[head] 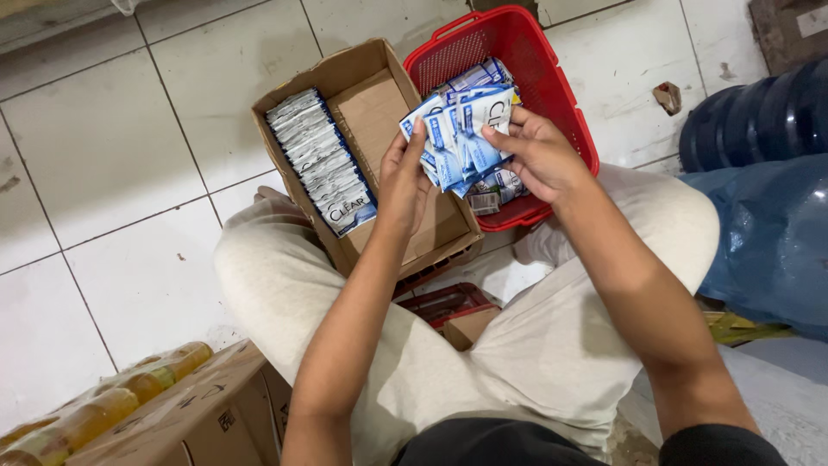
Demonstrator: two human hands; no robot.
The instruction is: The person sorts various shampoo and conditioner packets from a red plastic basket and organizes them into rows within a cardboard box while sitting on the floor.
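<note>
My left hand (402,177) and my right hand (536,154) together hold a fanned bunch of small blue-and-white sachets (459,134) above my lap. Below them an open cardboard box (371,103) rests on my left knee, with a neat row of the same sachets (321,160) standing along its left wall. Just behind my hands sits a red plastic basket (552,78) with more loose sachets (498,185) in it.
I sit cross-legged in pale trousers on a white tiled floor. A carton topped with wrapped yellow bottles (112,401) lies at the lower left. Blue water jugs (763,121) stand at the right. A small red-and-brown box (453,311) lies between my legs.
</note>
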